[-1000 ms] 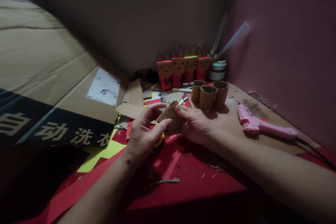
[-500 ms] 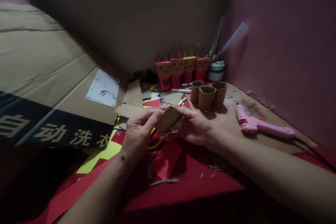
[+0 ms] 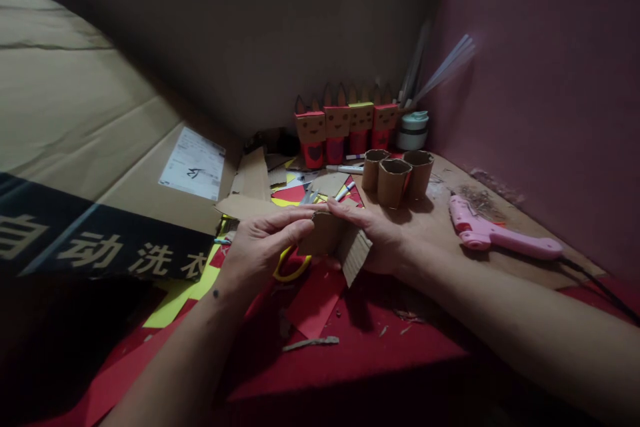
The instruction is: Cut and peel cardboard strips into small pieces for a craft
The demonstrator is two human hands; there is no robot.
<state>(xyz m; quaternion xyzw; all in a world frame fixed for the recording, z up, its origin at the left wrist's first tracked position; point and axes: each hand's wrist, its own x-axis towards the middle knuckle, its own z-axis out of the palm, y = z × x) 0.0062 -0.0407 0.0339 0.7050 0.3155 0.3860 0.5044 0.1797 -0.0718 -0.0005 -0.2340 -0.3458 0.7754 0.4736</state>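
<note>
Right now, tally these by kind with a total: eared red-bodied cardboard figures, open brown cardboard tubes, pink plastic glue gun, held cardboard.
Eared cardboard figures: 4
Brown cardboard tubes: 3
Pink glue gun: 1
Held brown cardboard piece: 1
Total: 9

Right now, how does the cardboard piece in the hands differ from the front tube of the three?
The cardboard piece is bent into flat panels, while the front tube is rounded with an open top. The cardboard piece is held up between the left hand and right hand; the front tube stands upright on the brown board. The cardboard piece shows ridges on one panel; the front tube's outside looks smoother. Both are brown cardboard.
</note>
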